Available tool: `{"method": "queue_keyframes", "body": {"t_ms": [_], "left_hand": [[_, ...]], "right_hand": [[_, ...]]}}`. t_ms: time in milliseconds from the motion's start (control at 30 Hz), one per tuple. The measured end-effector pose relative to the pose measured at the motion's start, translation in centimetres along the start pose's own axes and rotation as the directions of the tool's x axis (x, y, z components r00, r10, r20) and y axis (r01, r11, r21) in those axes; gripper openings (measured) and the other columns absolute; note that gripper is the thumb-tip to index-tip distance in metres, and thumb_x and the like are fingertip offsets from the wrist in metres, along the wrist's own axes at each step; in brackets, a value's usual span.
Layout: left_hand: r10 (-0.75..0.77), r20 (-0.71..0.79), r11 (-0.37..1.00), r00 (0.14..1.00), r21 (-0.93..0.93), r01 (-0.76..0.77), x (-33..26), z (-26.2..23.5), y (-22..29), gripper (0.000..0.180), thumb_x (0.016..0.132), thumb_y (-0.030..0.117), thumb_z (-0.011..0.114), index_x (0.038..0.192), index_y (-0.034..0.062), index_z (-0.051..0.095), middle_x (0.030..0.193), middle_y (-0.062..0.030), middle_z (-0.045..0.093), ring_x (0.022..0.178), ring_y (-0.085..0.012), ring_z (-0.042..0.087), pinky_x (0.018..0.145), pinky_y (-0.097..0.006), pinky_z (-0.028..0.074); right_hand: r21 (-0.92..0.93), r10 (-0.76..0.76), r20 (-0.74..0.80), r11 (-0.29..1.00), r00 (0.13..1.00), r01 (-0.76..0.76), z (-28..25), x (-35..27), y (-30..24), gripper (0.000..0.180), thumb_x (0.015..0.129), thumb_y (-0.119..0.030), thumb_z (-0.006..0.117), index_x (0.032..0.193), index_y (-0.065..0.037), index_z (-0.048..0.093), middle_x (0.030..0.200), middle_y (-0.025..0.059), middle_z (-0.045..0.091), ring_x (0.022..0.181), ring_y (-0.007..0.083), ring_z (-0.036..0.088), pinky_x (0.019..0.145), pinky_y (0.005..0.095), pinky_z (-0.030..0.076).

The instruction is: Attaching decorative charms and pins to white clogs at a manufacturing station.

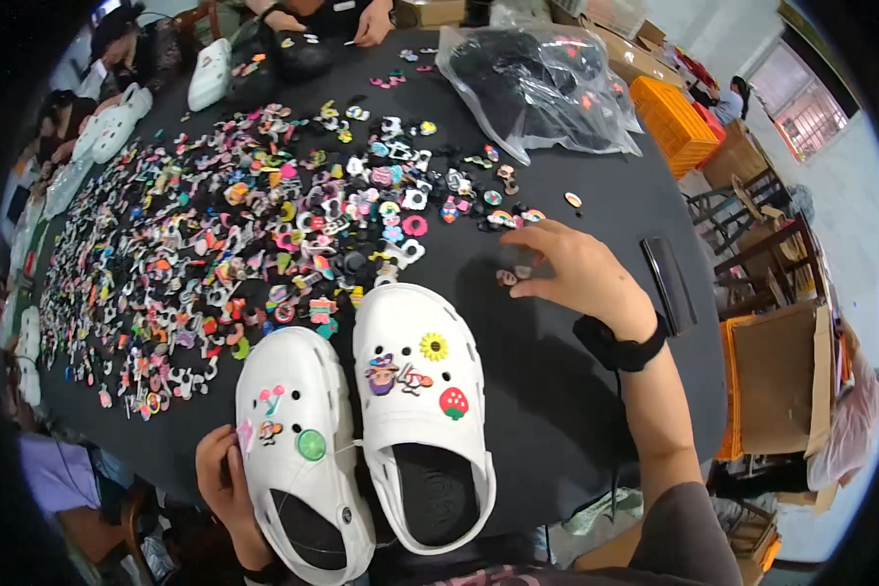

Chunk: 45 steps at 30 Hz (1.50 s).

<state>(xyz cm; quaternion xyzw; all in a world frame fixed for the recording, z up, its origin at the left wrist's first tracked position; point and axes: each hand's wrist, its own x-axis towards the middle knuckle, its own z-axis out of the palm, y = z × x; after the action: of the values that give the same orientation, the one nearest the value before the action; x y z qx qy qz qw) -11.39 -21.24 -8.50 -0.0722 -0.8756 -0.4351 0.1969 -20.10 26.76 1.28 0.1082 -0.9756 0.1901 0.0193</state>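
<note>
Two white clogs lie side by side at the table's near edge. The left clog (288,363) carries a cherry charm, a green lime slice (311,445) and other small charms. On the right clog (405,317) are a yellow sunflower (434,346), a strawberry (453,402) and figure charms. My left hand (223,479) grips the left clog's outer side, its fingers bent against it. My right hand (591,278), with a black wristband, hovers over the table right of the clogs. Its thumb and fingers are apart near a few small brown charms (508,277).
A wide pile of colourful shoe charms (215,234) covers the left and middle of the black table (576,430). A plastic bag of black shoes (537,88) lies far right. A dark flat case (668,283) is near the right edge. Other people sit across, beside more white clogs (112,125).
</note>
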Motion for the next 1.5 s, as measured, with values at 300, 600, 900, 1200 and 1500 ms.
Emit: {"method": "queue_keyframes", "body": {"t_ms": [300, 600, 900, 1200, 1500], "left_hand": [[-0.113, -0.026, 0.993, 0.993, 0.021, 0.114, 0.2, 0.1, 2.6, 0.011, 0.089, -0.003, 0.059, 0.097, -0.0025, 0.065, 0.108, -0.0159, 0.064, 0.101, -0.0280, 0.062, 0.091, -0.035, 0.047], [-0.178, 0.043, 0.983, 0.983, 0.061, 0.175, 0.9, -0.6, 3.9, 0.012, 0.087, -0.003, 0.058, 0.096, -0.0048, 0.066, 0.107, -0.0171, 0.064, 0.099, -0.0294, 0.062, 0.091, -0.037, 0.047], [-0.195, 0.004, 0.981, 0.981, 0.020, 0.195, 0.7, -0.1, 3.4, 0.012, 0.087, -0.005, 0.057, 0.095, -0.0056, 0.066, 0.106, -0.0175, 0.065, 0.098, -0.0288, 0.062, 0.091, -0.037, 0.047], [-0.163, 0.019, 0.985, 0.986, 0.052, 0.162, 0.8, 0.0, 3.2, 0.011, 0.089, -0.005, 0.054, 0.094, -0.0059, 0.063, 0.107, -0.0166, 0.063, 0.099, -0.0266, 0.060, 0.091, -0.035, 0.045], [-0.081, 0.030, 0.994, 0.996, 0.074, 0.079, 0.3, 0.0, 1.4, 0.010, 0.091, -0.006, 0.055, 0.098, -0.0057, 0.061, 0.109, -0.0190, 0.063, 0.101, -0.0280, 0.060, 0.091, -0.036, 0.045]], "right_hand": [[0.033, -0.390, 0.106, 0.921, 0.915, 0.388, 3.6, 9.0, -6.7, 0.035, 0.080, -0.009, 0.071, 0.115, -0.011, 0.066, 0.112, 0.0096, 0.064, 0.100, 0.0305, 0.063, 0.086, 0.0391, 0.052], [0.032, -0.281, -0.034, 0.959, 0.959, 0.282, 5.2, 8.9, -2.8, 0.026, 0.077, -0.009, 0.072, 0.103, -0.012, 0.069, 0.104, 0.0092, 0.065, 0.095, 0.0316, 0.064, 0.081, 0.0416, 0.053], [0.106, -0.128, -0.275, 0.981, 0.953, 0.162, 2.7, 5.6, 0.2, 0.025, 0.076, -0.005, 0.076, 0.101, -0.010, 0.072, 0.097, 0.0080, 0.068, 0.076, 0.0212, 0.067, 0.068, 0.0325, 0.055], [0.178, 0.043, -0.141, 0.984, 0.989, -0.017, 3.5, 4.3, -0.3, 0.020, 0.078, -0.012, 0.075, 0.097, -0.009, 0.072, 0.085, 0.0106, 0.072, 0.076, 0.0249, 0.071, 0.072, 0.0343, 0.055], [0.274, 0.141, -0.161, 0.957, 0.977, -0.093, 2.5, 3.3, 1.1, 0.025, 0.080, -0.010, 0.071, 0.105, -0.004, 0.072, 0.093, 0.0171, 0.071, 0.080, 0.0303, 0.070, 0.073, 0.0370, 0.054]]}}
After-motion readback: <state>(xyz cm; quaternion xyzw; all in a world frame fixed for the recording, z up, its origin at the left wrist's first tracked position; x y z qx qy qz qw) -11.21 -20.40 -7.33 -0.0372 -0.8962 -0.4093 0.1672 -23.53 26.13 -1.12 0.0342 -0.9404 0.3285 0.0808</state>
